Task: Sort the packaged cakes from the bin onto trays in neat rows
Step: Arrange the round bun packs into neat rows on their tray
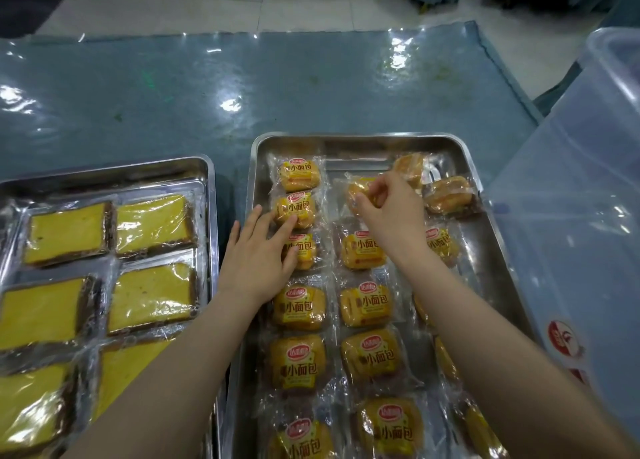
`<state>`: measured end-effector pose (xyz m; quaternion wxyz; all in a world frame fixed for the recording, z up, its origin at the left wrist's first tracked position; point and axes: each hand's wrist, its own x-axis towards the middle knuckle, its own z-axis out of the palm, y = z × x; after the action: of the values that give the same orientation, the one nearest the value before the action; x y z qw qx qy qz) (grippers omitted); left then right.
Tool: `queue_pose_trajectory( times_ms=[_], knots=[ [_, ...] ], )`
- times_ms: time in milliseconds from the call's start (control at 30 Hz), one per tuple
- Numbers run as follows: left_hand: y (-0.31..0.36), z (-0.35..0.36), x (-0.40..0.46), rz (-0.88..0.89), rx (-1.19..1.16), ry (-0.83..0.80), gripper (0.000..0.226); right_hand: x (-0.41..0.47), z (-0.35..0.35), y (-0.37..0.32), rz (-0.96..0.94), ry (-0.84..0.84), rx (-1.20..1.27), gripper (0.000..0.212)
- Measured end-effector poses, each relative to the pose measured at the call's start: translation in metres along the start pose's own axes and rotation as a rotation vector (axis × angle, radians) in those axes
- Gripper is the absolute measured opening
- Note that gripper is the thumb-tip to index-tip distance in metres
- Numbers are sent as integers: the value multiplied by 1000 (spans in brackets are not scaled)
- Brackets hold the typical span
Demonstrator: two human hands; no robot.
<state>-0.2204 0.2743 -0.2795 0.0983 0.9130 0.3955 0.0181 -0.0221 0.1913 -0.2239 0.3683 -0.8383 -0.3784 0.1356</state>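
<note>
Wrapped bun (360, 191) in right hand (391, 216)

The large brown characters "小面包" are printed on the yellow labels of the clear-wrapped golden bun packets (299, 308) laid in rows in the right-hand rectangular steel tray (491, 250). Above those characters, a red oval brand logo with white lettering is carried on each label, but it is too blurred to be read. A red and white round sticker (562, 337) is seen on the side of the translucent plastic bin (588, 188); its writing cannot be made out.
</note>
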Motion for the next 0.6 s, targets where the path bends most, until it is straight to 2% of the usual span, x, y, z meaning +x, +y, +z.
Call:
queue_pose_trajectory(
  times_ms=[167, 267, 333, 433, 467, 500, 600],
  knots=[
    [-1, 1, -1, -2, -10, 7, 59, 0, 14, -1, -72, 49, -89, 21],
    [-1, 2, 1, -3, 1, 2, 60, 7, 23, 2, -64, -104, -156, 13],
    [-1, 2, 1, -2, 6, 1, 60, 11, 27, 5, -100, -180, -182, 16],
    [-2, 3, 0, -1, 10, 1, 61, 16, 26, 15, -207, -9, -271, 13],
    [-2, 3, 0, -1, 11, 2, 61, 17, 26, 19, -231, 15, -324, 21],
    [-2, 3, 1, -1, 10, 3, 61, 18, 25, 22, -240, -37, -369, 32],
    [-2, 3, 1, 2, 9, 5, 60, 19, 31, 29, -266, -373, -427, 55]
  ],
)
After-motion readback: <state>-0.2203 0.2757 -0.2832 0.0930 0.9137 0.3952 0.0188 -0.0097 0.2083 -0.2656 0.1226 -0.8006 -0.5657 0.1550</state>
